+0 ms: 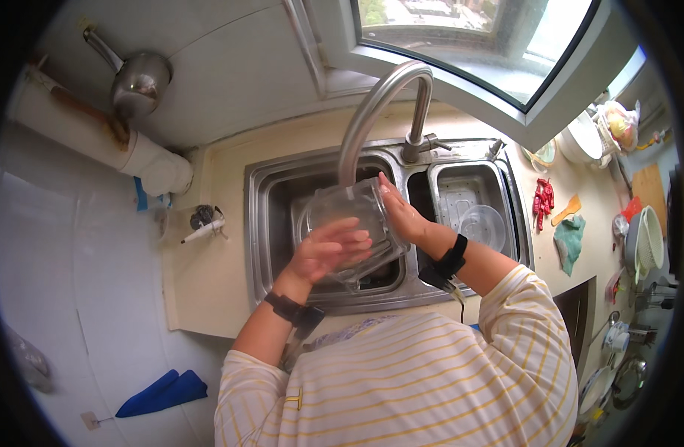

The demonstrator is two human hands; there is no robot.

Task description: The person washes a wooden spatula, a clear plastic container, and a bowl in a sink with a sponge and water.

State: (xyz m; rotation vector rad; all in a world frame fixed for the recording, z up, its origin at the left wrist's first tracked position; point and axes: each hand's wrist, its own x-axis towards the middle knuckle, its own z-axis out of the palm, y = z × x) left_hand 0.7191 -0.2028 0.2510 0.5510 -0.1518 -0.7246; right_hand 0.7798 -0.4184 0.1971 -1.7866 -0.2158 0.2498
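A clear plastic container (350, 204) is held tilted under the spout of a curved steel faucet (370, 112), above the left basin of a steel sink (258, 223). My right hand (400, 212) grips its right side, palm against the wall and fingers pointing up. In front of the container, or reaching into it, is my left hand (331, 246), slightly blurred, with its fingers spread; which of the two I cannot tell. In the right basin stands a perforated drain tray (451, 193) with a round clear plastic bowl (484, 226) in it.
Red chili peppers (543, 202), a wooden spatula (567, 209) and a green cloth (570, 243) lie on the counter at right. A steel wool scrubber (203, 217) sits left of the sink. The opened window sash (565, 106) juts in above the back right corner.
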